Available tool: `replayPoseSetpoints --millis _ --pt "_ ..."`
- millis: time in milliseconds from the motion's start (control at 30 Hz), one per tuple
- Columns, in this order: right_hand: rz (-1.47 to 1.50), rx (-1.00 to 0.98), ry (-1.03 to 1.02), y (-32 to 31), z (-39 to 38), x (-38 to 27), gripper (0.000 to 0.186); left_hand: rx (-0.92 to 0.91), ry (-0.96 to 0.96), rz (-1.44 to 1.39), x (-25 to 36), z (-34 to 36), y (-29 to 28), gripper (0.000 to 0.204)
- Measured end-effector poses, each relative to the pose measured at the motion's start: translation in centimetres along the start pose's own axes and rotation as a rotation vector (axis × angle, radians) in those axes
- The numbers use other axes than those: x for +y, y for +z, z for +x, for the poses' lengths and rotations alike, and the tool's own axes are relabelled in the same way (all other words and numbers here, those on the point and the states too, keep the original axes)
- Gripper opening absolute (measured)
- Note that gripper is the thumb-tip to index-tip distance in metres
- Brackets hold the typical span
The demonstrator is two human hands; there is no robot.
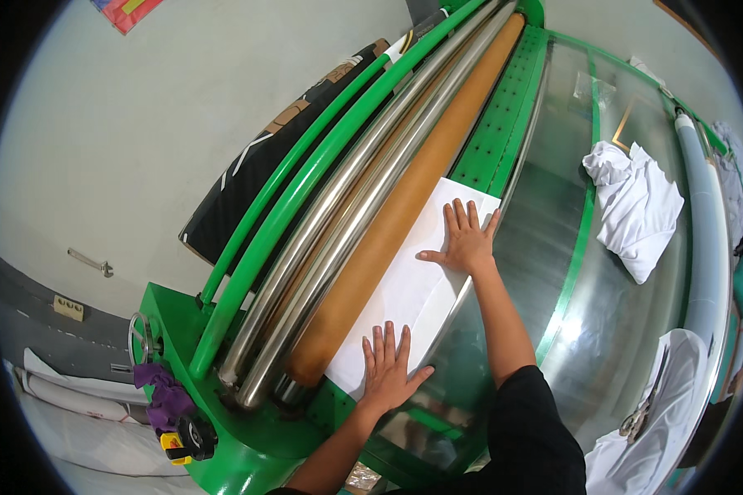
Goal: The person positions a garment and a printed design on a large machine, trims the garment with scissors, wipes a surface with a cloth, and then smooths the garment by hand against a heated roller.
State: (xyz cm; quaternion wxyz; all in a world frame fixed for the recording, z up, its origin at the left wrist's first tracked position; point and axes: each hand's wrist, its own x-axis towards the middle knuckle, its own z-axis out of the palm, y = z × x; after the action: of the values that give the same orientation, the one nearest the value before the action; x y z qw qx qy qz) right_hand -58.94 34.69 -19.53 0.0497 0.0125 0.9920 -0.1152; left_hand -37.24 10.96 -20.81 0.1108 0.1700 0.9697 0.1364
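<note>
My left hand (pixel 387 373) lies flat with fingers spread on the near end of a white sheet (pixel 409 293). Farther along, my right hand (pixel 466 240) presses the same sheet near its far end, fingers also spread. The sheet rests on the green perforated bed (pixel 504 124) of a roller machine. Its left edge meets a long brown roller (pixel 404 206), and I cannot tell whether it passes underneath. Two shiny metal rollers (pixel 359 214) run alongside the brown one. Neither hand grips anything.
Green rails (pixel 305 173) border the rollers on the left. A handwheel (pixel 140 337), purple cloth (pixel 163 396) and black knob (pixel 196 436) are at the machine's near end. White fabric (pixel 636 206) lies bunched on the clear table surface (pixel 545 239), with a pale fabric roll (pixel 706 231) along the right.
</note>
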Motion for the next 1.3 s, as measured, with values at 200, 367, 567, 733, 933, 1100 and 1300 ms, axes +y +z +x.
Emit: replayPoseSetpoints --millis 200,367,567,733,933,1100,1300 --pt "-0.099 -0.203 -0.048 -2.3 1.6 0.5 0.139 -0.039 -0.032 -0.011 -0.1 0.2 -0.2 0.109" --pt "-0.105 -0.154 -0.028 -1.5 2.1 0.4 0.137 -0.158 -0.144 -0.055 1.9 0.2 -0.7 0.115" --pt "-0.109 -0.190 -0.019 -1.7 3.2 -0.4 0.140 -0.167 -0.252 -0.163 2.6 0.0 -0.2 0.124" --pt "-0.126 -0.240 0.012 -2.3 3.5 -0.8 0.142 -0.114 -0.261 -0.142 3.3 0.1 -2.1 0.120" --pt "-0.182 -0.332 0.027 -3.4 4.3 -2.0 0.143 -0.152 -0.200 -0.021 2.8 0.5 -2.7 0.115" --pt "-0.218 -0.356 0.044 -3.4 4.8 -2.5 0.141 -0.233 -0.178 0.027 2.1 1.0 -3.2 0.116" --pt "-0.263 -0.360 0.027 -3.8 4.9 -3.3 0.143 -0.289 -0.206 0.012 1.7 1.5 -3.8 0.114"
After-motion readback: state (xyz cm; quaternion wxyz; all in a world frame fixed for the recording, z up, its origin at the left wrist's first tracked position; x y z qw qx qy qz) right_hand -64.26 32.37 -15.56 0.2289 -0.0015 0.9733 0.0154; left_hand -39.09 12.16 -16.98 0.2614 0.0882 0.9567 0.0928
